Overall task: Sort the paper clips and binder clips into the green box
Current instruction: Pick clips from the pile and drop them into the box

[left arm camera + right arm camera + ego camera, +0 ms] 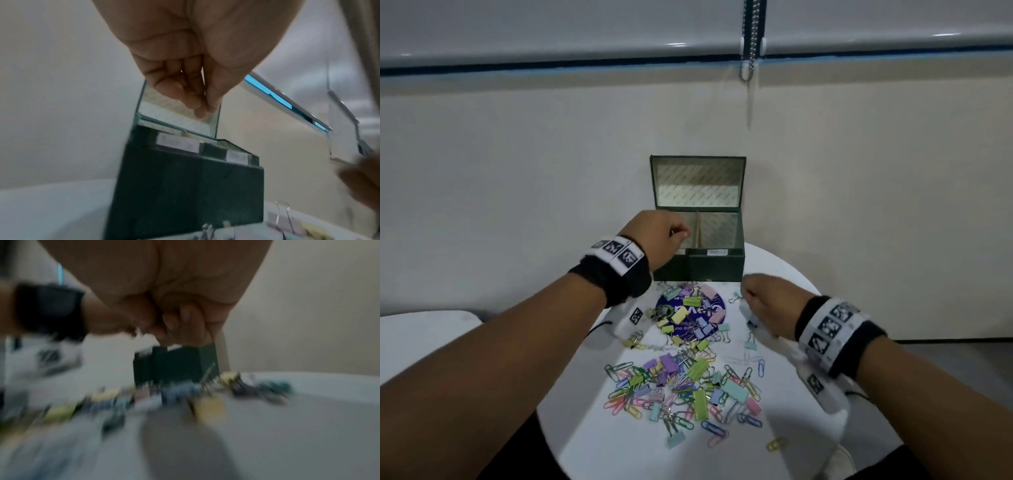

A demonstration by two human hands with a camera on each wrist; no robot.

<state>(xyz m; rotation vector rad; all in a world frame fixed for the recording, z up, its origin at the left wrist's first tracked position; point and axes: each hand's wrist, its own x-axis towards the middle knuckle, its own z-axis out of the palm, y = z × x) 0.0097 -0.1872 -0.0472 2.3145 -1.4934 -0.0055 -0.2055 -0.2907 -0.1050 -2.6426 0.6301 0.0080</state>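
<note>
The green box [715,263] stands open at the far edge of the white round table [791,428], with paper clips [619,404] and binder clips [700,399] heaped just before it. The left hand [661,236] hovers over its left compartment, fingers bunched; whether they hold anything I cannot tell. The right hand [767,301], curled and blurred near the box's front, is equally unclear.

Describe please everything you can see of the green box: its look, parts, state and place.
The green box is dark green and looks like covered cardboard. Its hinged lid stands open and upright against the wall, lined with pale patterned paper. A divider splits the inside into two compartments, each with a small white label on the front rim. It sits at the table's far edge; the left hand hovers over its left compartment.
</note>
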